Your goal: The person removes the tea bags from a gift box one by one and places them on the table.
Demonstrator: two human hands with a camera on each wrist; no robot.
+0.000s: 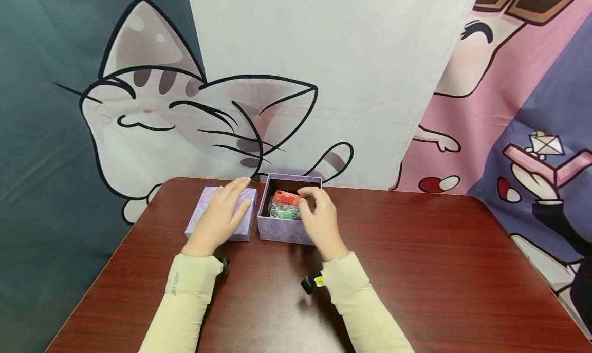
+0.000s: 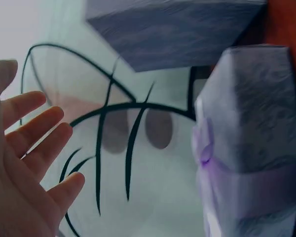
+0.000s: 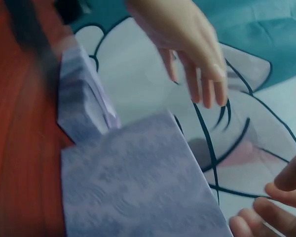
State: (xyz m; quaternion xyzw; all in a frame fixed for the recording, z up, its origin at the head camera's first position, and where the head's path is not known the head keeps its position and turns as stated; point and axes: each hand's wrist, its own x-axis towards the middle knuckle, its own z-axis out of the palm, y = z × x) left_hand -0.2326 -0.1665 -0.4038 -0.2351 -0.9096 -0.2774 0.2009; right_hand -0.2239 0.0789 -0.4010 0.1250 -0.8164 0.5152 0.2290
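Note:
An open lilac box (image 1: 284, 230) with a dark inside stands near the table's back edge. In it lie a red packet (image 1: 286, 198) and a clear packet (image 1: 284, 211) with dark and green contents. My right hand (image 1: 319, 217) is over the box's right side, fingers loosely bent; nothing shows between them in the right wrist view. To the left lies the box's lilac lid (image 2: 254, 133), with a ribbon and bow visible in the left wrist view. My left hand (image 1: 219, 217) hovers above this lid, fingers extended and apart from it.
The dark red-brown wooden table (image 1: 439, 265) extends right and forward of the box. Behind it hangs a cloth (image 1: 361, 86) printed with a cartoon cat. A small black device (image 1: 311, 283) sits at my right wrist.

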